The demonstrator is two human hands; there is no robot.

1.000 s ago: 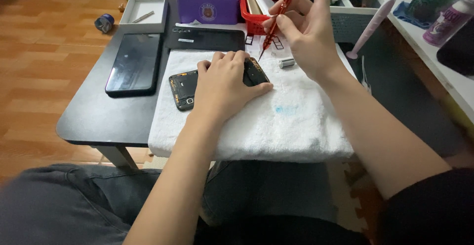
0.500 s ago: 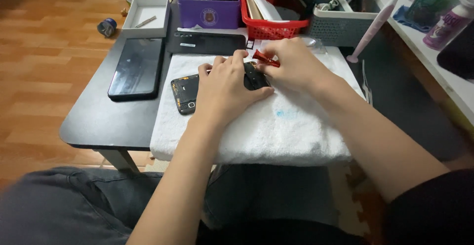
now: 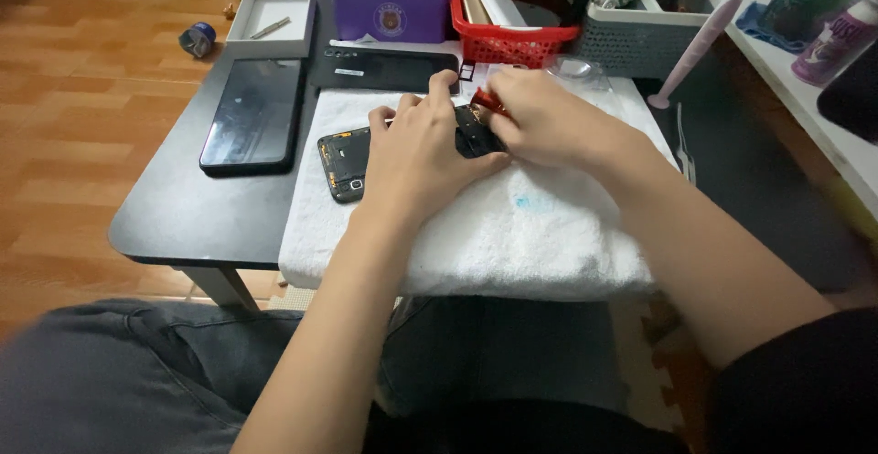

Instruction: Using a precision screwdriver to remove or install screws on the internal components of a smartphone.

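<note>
Right now your left hand (image 3: 416, 148) lies flat, fingers spread, over the opened phone (image 3: 352, 160), pinning it to the white towel (image 3: 512, 235) near the towel's far edge, toward the middle of the small black table (image 3: 174, 221). Your right hand (image 3: 540, 120) is curled shut around a red-handled tool (image 3: 485, 100), probably a small screwdriver, with its working end down at the right end of the phone, though your fingers hide the tip, so you cannot tell exactly what it touches. As for progress, the phone's back already seems to be off: its inner frame and small components show at the left end, uncovered. A dark panel (image 3: 384, 68) rests at the table's far edge just beyond the towel, and a second dark phone or screen (image 3: 251, 111) lies face up toward the far left of the table, apart from the towel. How many screws or parts are out is too small to judge; the work inside the phone looks underway rather than finished. Beyond the table's far edge stand a white open box (image 3: 270, 10), a purple bin (image 3: 389, 15), a red basket (image 3: 503, 42) and a grey basket (image 3: 622, 42).
</note>
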